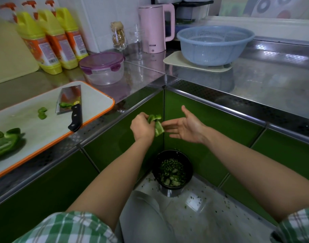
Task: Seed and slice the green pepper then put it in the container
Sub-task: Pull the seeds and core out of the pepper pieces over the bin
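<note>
Grn pepper piece [157,128] midair — container [104,74] lidded

Both forearms are reaching toward mid-frame. The left hand [142,128] is gripping a pepper piece [158,129]; the right hand [189,128] is hovering open beside it.

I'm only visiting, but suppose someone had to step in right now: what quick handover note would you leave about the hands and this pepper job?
Left hand: grips a green pepper piece above the floor bin.
Right hand: open, fingertips close to that piece.
Larger pepper pieces and small bits lie on the cutting board, and the cleaver rests there too.
The container sits on the counter with its purple lid on and looks empty.
Done: pepper cut open; scraps in the bin.
Left: finish seeding, slice, open the container, fill it.
</note>
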Available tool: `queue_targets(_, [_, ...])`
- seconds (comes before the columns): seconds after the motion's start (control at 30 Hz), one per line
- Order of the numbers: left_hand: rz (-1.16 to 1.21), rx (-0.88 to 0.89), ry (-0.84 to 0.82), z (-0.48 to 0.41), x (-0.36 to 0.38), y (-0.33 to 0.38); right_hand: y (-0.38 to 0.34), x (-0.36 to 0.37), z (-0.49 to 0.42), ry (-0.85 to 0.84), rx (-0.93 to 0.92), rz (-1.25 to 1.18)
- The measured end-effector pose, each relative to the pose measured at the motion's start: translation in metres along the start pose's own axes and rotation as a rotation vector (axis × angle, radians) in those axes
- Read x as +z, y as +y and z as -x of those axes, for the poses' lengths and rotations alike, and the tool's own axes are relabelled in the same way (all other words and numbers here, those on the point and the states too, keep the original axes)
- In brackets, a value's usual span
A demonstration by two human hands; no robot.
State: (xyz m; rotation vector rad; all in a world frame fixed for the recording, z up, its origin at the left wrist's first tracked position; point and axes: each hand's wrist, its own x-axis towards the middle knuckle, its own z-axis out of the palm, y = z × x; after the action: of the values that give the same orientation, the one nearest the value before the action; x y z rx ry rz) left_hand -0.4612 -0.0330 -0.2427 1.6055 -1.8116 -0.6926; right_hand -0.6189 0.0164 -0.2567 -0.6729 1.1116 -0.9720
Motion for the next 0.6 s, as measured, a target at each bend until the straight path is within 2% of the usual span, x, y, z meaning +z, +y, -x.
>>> queue_targets(0.1, [0.038, 0.019, -0.022, -0.002, -0.002, -0.002, 0.0, -0.005, 0.0, 0.063, 0.007, -0.064])
queue_targets(0.23, [0.01, 0.1, -0.094, 0.005, 0.007, 0.006, -0.004, 0.007, -0.002, -0.021, -0.004, -0.155])
queue_targets(0.4, [-0.033, -0.036, 0.035, -0.004, -0.003, -0.011, -0.006, -0.001, 0.0, -0.029, -0.013, -0.165])
queue_targets(0.53, [0.099, 0.061, -0.092, -0.002, -0.001, -0.006, -0.006, 0.003, -0.001, 0.023, -0.042, -0.243])
queue_targets(0.6, [0.079, 0.086, -0.12, 0.002, 0.003, -0.002, -0.005, 0.007, -0.001, 0.004, -0.056, -0.272])
